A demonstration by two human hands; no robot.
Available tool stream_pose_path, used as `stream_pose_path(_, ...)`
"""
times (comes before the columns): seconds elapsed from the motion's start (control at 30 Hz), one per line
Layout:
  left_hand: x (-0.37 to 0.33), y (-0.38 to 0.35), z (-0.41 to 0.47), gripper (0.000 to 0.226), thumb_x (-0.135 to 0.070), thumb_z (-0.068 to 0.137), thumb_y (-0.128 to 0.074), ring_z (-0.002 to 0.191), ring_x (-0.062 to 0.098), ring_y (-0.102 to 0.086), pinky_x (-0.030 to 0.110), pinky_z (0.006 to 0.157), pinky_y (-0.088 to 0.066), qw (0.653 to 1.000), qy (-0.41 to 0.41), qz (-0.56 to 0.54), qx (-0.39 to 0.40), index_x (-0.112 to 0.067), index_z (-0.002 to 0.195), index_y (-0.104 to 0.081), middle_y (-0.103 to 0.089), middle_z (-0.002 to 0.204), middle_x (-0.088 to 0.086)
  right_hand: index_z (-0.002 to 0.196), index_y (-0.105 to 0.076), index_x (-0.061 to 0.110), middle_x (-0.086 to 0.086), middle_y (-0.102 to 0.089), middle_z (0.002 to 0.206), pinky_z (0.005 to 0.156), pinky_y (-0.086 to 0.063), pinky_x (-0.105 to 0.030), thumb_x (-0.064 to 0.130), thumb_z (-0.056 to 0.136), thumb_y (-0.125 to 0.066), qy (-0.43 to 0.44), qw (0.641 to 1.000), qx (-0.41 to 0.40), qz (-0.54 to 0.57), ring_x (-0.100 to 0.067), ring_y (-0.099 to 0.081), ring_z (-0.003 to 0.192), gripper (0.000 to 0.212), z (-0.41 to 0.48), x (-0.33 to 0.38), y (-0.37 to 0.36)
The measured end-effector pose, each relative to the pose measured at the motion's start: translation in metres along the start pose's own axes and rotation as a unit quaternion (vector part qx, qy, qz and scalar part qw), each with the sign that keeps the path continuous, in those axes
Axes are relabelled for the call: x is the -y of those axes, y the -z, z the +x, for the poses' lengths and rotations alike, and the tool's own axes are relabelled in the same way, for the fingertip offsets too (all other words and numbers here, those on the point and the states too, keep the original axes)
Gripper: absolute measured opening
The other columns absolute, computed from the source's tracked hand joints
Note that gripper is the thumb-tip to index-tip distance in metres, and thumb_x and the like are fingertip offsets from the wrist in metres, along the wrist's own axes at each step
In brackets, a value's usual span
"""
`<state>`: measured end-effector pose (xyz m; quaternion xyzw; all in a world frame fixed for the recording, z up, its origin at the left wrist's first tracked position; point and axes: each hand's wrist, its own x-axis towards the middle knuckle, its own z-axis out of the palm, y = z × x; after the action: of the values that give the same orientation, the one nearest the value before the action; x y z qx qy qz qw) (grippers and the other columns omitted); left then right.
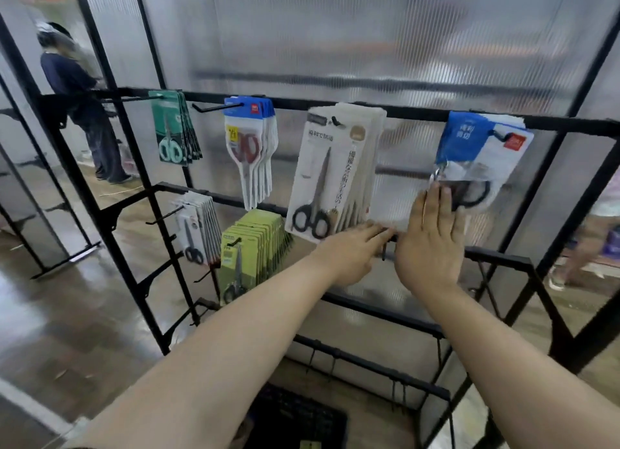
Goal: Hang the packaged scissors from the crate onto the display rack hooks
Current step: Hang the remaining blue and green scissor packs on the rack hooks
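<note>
The black display rack [416,113] carries several groups of packaged scissors on its hooks. A white pack stack with black scissors [332,176] hangs in the middle and a blue-topped pack stack [479,156] hangs to the right. My left hand [349,254] reaches to a small bare hook [384,251] on the second bar, its fingers stretched toward it. My right hand [432,237] is flat with straight fingers pointing up, the tips touching the bottom of the blue-topped packs. Neither hand holds a pack. The dark crate [295,415] sits on the floor below my arms.
Further left hang green packs [174,129], blue-and-white packs with red scissors [250,146], small white packs [196,227] and yellow-green packs [248,247]. Ribbed translucent panels back the rack. One person [77,96] stands far left; another [597,230] is blurred behind the right panel.
</note>
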<state>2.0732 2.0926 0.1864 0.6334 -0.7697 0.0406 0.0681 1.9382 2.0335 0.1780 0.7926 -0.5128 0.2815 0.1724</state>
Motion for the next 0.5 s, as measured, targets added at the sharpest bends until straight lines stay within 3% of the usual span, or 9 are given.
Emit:
stream_pose_path(0.17,0.045,-0.018,-0.03,0.065,-0.013,0.093,-0.047,0.146,0.017,-0.011,0.028,0.117,-0.005,0.996,-0.074,0.02,-0.055,-0.012,0.15,-0.016,-0.018,0.157,0.006,0.149,0.007,0.003,-0.014,0.015,0.157,0.116,0.012,-0.041,0.021,0.097,-0.034,-0.002,0.995,0.101,0.001,-0.026,0.017,0.145,0.068,-0.021,0.055,-0.018)
stream_pose_path(0.3,0.093,-0.035,-0.056,0.064,-0.02,0.094,-0.049,0.146,0.017,-0.013,0.035,0.119,-0.013,0.991,-0.119,0.035,-0.044,-0.012,0.15,-0.018,-0.017,0.157,0.006,0.149,-0.001,-0.001,-0.018,0.004,0.157,0.117,0.007,-0.041,0.023,0.097,-0.037,-0.025,0.991,0.132,0.012,-0.029,0.008,0.146,0.067,-0.031,0.099,-0.032)
stream_pose_path(0.5,0.173,-0.059,-0.107,0.063,-0.034,0.101,-0.032,0.147,0.015,0.002,0.027,0.117,0.003,0.994,-0.057,0.085,0.034,-0.011,0.151,0.001,0.002,0.159,0.006,0.148,0.005,-0.003,-0.02,0.009,0.157,0.118,0.007,-0.039,0.033,0.1,-0.034,-0.085,0.972,0.216,0.016,-0.03,0.011,0.145,0.071,-0.067,0.15,-0.066)
